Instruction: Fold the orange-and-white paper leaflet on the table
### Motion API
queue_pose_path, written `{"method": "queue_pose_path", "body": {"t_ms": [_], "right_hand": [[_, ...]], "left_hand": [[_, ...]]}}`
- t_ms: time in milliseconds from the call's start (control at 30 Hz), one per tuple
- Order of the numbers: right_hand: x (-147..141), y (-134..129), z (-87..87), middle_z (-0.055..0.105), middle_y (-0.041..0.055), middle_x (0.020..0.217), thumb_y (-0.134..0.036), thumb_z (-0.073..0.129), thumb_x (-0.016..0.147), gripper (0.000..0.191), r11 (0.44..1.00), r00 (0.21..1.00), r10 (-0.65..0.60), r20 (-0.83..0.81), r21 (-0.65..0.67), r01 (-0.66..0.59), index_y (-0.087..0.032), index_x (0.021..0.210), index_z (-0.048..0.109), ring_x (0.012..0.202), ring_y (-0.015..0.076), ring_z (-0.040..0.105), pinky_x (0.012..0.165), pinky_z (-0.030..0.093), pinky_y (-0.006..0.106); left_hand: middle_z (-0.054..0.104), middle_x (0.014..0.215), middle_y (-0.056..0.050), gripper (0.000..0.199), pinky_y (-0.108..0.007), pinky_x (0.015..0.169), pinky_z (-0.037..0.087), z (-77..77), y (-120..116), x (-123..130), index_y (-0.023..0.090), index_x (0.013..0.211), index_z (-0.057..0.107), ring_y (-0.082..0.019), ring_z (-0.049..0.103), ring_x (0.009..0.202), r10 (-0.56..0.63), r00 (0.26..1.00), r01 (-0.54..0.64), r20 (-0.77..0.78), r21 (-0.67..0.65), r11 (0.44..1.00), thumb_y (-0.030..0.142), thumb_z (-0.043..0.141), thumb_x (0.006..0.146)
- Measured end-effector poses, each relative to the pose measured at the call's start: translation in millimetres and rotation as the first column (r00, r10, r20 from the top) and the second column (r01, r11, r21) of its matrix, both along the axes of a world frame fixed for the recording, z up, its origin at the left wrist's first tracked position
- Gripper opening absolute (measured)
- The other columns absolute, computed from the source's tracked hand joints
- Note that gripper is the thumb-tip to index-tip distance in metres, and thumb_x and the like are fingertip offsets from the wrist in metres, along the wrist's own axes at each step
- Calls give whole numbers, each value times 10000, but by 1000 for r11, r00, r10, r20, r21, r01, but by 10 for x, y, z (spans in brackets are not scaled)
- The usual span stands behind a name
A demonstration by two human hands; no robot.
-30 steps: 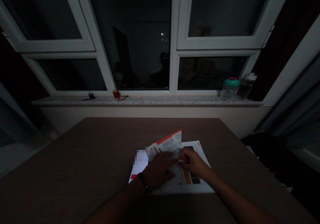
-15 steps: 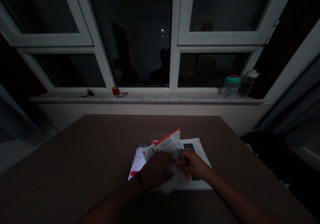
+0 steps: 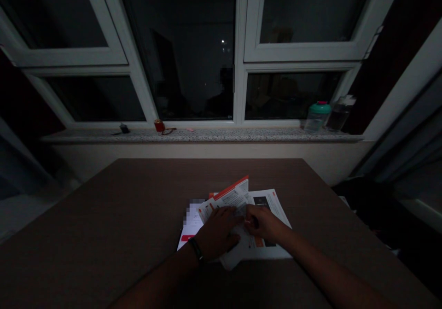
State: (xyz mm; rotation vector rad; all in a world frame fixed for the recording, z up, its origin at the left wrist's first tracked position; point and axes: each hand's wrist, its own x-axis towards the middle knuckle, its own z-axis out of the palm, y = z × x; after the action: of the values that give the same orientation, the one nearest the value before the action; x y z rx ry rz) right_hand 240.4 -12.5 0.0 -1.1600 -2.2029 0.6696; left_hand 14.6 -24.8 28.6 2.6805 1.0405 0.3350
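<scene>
The step in hand seems to be working on the folded paper (image 3: pixel 229 198), which sits on the brown, wood-like counter (image 3: pixel 138 217). The left hand (image 3: pixel 219 235) lies flat and wide on it. The right hand (image 3: pixel 265 224) curls up small beside it; whether it pinches anything, nobody can tell. Thin, pointy paper probably needs gentle fingers next.

Phone (image 3: pixel 190 229) nos. blurry, pg (image 3: pixel 278 213) txt illegible
</scene>
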Motion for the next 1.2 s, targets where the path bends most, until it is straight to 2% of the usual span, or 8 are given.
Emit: {"method": "queue_pose_path", "body": {"t_ms": [200, 267, 533, 767, 867, 1067, 1133, 1200], "right_hand": [[22, 105, 5, 521, -32, 706, -99, 543, 749, 154, 982, 985, -163, -50, 84, 167, -213, 734, 439, 651, 131, 508, 584, 343, 212], [31, 123, -2, 527, -31, 715, -104, 545, 750, 152, 981, 983, -172, -61, 85, 177, -213, 739, 439, 653, 132, 511, 591, 348, 215], [42, 17, -42, 505, -57, 655, -115, 598, 713, 184, 1000, 999, 27, -22, 0, -27, -213, 723, 443, 590, 111, 484, 524, 308, 196], [54, 134, -104, 506, -43, 670, -130, 555, 760, 149, 970, 971, -216, -101, 94, 226, -213, 724, 436, 608, 123, 490, 555, 335, 209], [54, 126, -90, 511, -44, 657, -131, 572, 746, 157, 978, 976, -188, -108, 72, 196, -212, 711, 442, 591, 120, 488, 543, 336, 208], [55, 20, -54, 516, -57, 632, -135, 621, 722, 164, 1000, 996, 26, -89, -8, -26, -212, 722, 476, 569, 111, 488, 525, 333, 197], [55, 20, -61, 519, -57, 638, -138, 628, 720, 167, 1000, 996, 23, -82, 9, -22, -211, 718, 478, 580, 113, 494, 535, 334, 199], [55, 41, -71, 520, -52, 644, -142, 618, 727, 165, 998, 995, -60, -79, 30, 63, -211, 712, 469, 586, 118, 496, 536, 329, 203]], "left_hand": [[413, 1459, -62, 556, -501, 1105, 266, -10, 11, 0, 294, 1379, 464, -297, 333, 1338, -14, 999, 15, -34, 22, 1000, 278, 659, 859], [405, 1466, -64, 550, -500, 1107, 267, -17, 14, -3, 291, 1382, 462, -296, 325, 1344, -19, 999, 20, -34, 24, 1000, 277, 653, 866], [417, 1457, -70, 582, -501, 1099, 286, -23, 8, 1, 285, 1373, 472, -306, 354, 1325, -13, 1000, 14, -19, 35, 999, 261, 693, 835], [420, 1458, -71, 577, -498, 1096, 296, -19, 7, 3, 283, 1380, 470, -299, 349, 1335, -17, 999, 19, -33, 44, 999, 246, 684, 845], [419, 1460, -69, 573, -517, 1088, 299, -38, 16, 2, 293, 1380, 468, -308, 361, 1327, -14, 999, 16, -41, 51, 999, 264, 682, 850], [416, 1459, -70, 566, -505, 1090, 302, -48, 24, 2, 284, 1369, 473, -304, 364, 1326, -15, 999, 17, -31, 56, 998, 253, 685, 845], [408, 1467, -72, 570, -506, 1095, 294, -47, 22, 0, 283, 1370, 473, -303, 356, 1331, -15, 999, 17, -34, 52, 999, 258, 689, 844], [409, 1467, -72, 571, -510, 1097, 291, -46, 20, -1, 285, 1373, 473, -304, 353, 1332, -14, 999, 16, -40, 50, 999, 263, 689, 845]]}}
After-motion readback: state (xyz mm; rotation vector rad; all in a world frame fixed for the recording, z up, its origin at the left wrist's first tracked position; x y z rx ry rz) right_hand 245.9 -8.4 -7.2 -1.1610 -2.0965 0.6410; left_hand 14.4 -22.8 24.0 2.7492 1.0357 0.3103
